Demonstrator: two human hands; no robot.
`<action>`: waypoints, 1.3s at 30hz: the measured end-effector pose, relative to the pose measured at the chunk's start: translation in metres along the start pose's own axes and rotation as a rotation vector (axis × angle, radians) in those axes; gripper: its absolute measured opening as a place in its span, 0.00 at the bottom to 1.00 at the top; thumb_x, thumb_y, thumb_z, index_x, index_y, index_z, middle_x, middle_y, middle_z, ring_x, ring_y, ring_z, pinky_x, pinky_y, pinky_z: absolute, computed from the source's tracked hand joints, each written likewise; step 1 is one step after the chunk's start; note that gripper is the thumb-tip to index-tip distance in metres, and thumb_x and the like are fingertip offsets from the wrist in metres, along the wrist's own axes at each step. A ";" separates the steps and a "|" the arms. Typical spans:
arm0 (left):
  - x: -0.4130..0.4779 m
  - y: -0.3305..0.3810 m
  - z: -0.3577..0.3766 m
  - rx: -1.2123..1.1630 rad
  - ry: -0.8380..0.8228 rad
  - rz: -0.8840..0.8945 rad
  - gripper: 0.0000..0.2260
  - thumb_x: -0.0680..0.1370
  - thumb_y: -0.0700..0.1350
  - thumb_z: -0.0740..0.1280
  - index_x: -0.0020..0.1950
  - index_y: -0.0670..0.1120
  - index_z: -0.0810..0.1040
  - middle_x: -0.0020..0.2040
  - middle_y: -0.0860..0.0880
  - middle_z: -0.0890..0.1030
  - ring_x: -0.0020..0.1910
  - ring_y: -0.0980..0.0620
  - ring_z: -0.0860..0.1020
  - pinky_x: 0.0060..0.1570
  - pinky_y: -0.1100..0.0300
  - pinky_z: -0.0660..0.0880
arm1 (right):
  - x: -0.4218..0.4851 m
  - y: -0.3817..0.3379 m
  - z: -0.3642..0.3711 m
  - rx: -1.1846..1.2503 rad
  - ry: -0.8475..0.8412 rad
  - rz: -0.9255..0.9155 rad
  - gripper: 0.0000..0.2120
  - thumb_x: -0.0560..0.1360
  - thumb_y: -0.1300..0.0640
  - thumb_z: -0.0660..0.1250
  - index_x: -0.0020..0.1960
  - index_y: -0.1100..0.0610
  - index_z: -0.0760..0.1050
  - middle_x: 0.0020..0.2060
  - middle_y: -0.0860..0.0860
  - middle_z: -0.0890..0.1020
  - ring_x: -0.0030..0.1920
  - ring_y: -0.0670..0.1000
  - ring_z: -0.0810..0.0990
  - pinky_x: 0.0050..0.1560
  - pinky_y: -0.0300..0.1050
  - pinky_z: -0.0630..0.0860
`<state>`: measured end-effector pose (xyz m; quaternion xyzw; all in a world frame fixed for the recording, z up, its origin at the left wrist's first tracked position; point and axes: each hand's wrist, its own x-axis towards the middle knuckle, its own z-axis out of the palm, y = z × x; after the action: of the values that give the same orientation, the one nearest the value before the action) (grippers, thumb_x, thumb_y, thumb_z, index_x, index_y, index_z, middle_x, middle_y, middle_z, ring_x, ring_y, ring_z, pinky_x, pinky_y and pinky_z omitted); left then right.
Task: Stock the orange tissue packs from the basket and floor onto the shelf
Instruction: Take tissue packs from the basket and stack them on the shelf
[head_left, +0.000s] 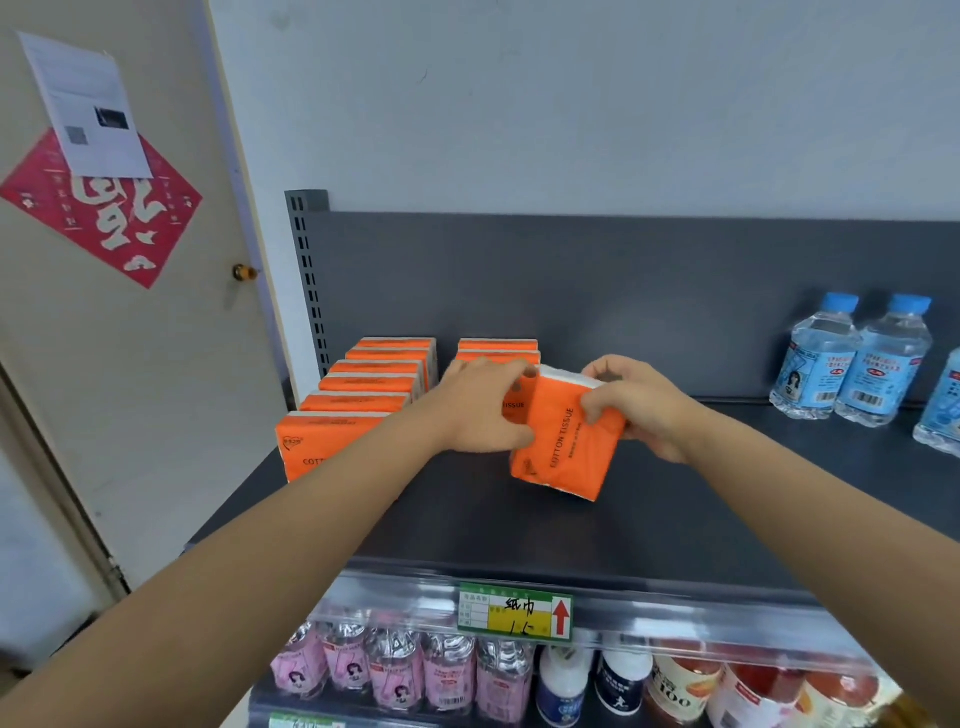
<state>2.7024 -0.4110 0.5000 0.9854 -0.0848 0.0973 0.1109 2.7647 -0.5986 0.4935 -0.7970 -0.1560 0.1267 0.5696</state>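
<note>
An orange tissue pack is tilted on the dark grey top shelf, its lower edge touching the board. My right hand grips its right side, thumb on the front face. My left hand rests on the pack standing behind it in the second row, fingers over its top and partly touching the tilted pack. A row of several upright orange packs stands to the left, the front one partly hidden by my left forearm. No basket or floor is in view.
Water bottles with blue caps stand at the shelf's right back. A price label hangs on the front rail. Below are pink bottles and other drinks. A door is at left.
</note>
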 end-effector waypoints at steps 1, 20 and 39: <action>-0.002 0.003 -0.003 -0.090 -0.056 -0.007 0.28 0.72 0.49 0.70 0.70 0.51 0.65 0.56 0.54 0.72 0.60 0.52 0.68 0.59 0.54 0.62 | 0.000 0.000 0.006 0.066 -0.005 -0.004 0.16 0.65 0.74 0.64 0.45 0.55 0.71 0.40 0.54 0.78 0.39 0.54 0.78 0.38 0.45 0.75; 0.023 -0.033 -0.009 0.301 -0.048 0.042 0.20 0.76 0.52 0.69 0.66 0.49 0.75 0.62 0.49 0.75 0.61 0.47 0.74 0.58 0.49 0.71 | 0.009 -0.007 0.058 -1.112 0.055 -0.360 0.21 0.75 0.56 0.66 0.67 0.57 0.69 0.60 0.54 0.73 0.59 0.58 0.76 0.56 0.52 0.75; -0.022 -0.033 -0.011 0.535 0.101 -0.024 0.18 0.75 0.49 0.65 0.64 0.46 0.72 0.61 0.46 0.74 0.63 0.45 0.72 0.62 0.52 0.65 | -0.029 -0.035 0.077 -1.417 0.100 -0.227 0.34 0.74 0.45 0.65 0.75 0.48 0.54 0.67 0.53 0.69 0.64 0.57 0.71 0.50 0.50 0.73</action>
<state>2.6857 -0.3732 0.4988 0.9745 -0.0390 0.1641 -0.1481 2.7054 -0.5326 0.5030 -0.9588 -0.2563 -0.1018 -0.0685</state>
